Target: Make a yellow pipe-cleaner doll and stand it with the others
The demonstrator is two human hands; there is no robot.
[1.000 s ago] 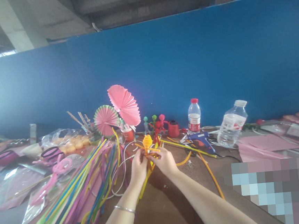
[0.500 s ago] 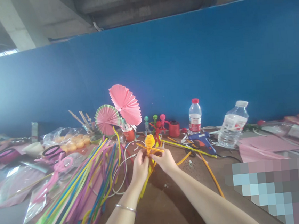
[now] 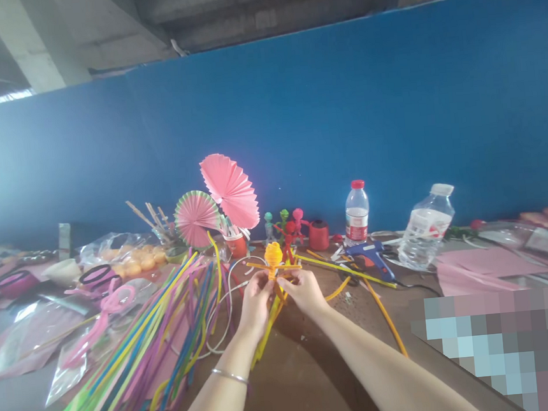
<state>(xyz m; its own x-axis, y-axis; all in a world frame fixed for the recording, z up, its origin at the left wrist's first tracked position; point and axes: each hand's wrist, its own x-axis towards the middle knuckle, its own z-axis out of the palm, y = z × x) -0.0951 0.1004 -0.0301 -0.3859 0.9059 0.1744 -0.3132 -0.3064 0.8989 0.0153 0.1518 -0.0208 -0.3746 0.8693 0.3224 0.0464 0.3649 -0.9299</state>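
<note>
left hand point(image 3: 255, 304): centre of the frame, just left of the middle; fingers pinched shut on the yellow figure point(image 3: 273, 257) from its left side; a thin bangle point(image 3: 229, 376) circles the wrist lower down
right hand point(image 3: 306, 292): centre of the frame, just right of the middle; fingertips gripping the same figure from its right side, close against the left hand
yellow figure: held upright between both hands above the brown table point(image 3: 294, 383); round yellow head on top; thin arms sticking out to either side; its lower part is hidden by the fingers
coloured sticks point(image 3: 147, 344): a long loose heap fanned across the lower left, its upper end just beside the left hand
paper fans point(image 3: 229, 189): pink, left of centre, standing behind the hands against the blue wall
small figures point(image 3: 286, 227): red, green and pink, upright just behind the yellow head
glue gun point(image 3: 370, 254): blue, lying right of the hands
bottles point(image 3: 355, 214): two clear ones right of centre; the red-capped one upright
</note>
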